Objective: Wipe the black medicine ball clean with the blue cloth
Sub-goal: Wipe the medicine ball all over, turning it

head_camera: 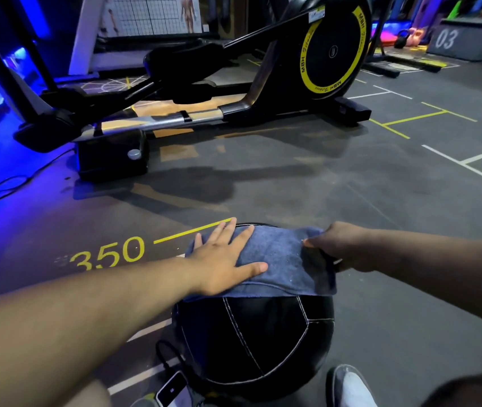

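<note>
The black medicine ball (251,342) with white stitched seams rests on the dark gym floor right in front of me. The blue cloth (281,259) is draped over its top. My left hand (222,259) lies flat on the cloth's left part, fingers straight and spread, pressing it onto the ball. My right hand (342,245) grips the cloth's right edge, fingers curled round the fabric at the ball's right side. The far side of the ball is hidden under the cloth.
An elliptical trainer (192,92) with a yellow-rimmed flywheel (334,51) stands on the floor beyond the ball. A cable (10,186) loops at left. A phone (172,392) and my shoe (348,386) are near the ball's base. A grey box marked 03 (469,39) sits far right.
</note>
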Action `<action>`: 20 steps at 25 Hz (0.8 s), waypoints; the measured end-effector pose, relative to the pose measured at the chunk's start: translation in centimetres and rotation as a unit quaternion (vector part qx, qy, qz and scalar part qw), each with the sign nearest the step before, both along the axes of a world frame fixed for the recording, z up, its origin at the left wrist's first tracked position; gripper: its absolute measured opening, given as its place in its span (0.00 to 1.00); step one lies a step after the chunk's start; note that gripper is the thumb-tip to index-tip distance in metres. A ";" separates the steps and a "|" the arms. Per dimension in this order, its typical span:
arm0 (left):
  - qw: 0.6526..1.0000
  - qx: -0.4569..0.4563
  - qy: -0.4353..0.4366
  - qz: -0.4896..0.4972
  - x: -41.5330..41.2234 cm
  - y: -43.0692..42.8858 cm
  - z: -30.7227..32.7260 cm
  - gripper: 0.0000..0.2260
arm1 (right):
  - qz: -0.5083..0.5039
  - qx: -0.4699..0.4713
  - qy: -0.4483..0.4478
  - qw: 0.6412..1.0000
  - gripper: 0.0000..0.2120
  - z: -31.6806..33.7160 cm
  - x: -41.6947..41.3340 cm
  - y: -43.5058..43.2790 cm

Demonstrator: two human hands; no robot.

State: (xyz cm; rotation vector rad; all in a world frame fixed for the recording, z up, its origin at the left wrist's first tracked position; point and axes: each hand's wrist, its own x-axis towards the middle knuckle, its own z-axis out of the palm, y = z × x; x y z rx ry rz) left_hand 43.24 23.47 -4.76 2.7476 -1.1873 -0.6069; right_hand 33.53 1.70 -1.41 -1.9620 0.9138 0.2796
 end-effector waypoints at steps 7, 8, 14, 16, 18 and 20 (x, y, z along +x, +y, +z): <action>0.994 -0.068 -0.084 0.023 -2.9 -0.2 -1.4 0.52 | 0.023 -0.141 -0.023 0.989 0.10 4.1 1.0 -0.5; 0.994 -0.068 -0.081 0.020 -3.6 -0.2 -1.4 0.52 | 0.026 -0.134 -0.034 0.990 0.10 4.7 1.2 -0.5; 0.955 -0.248 -0.018 0.162 -4.6 -0.2 0.4 0.22 | 0.082 -0.120 -0.106 0.984 0.09 6.9 3.3 3.4; 0.949 -0.220 -0.081 0.212 -4.3 1.1 0.3 0.14 | 0.100 -0.106 -0.100 0.984 0.06 7.0 3.5 4.0; 0.967 -0.162 -0.049 0.189 -3.6 2.2 -0.3 0.13 | 0.116 -0.089 -0.089 0.985 0.06 7.2 3.4 4.7; 0.963 -0.193 0.032 0.183 -2.2 2.5 0.0 0.12 | 0.147 -0.067 -0.091 0.983 0.06 7.2 3.3 6.1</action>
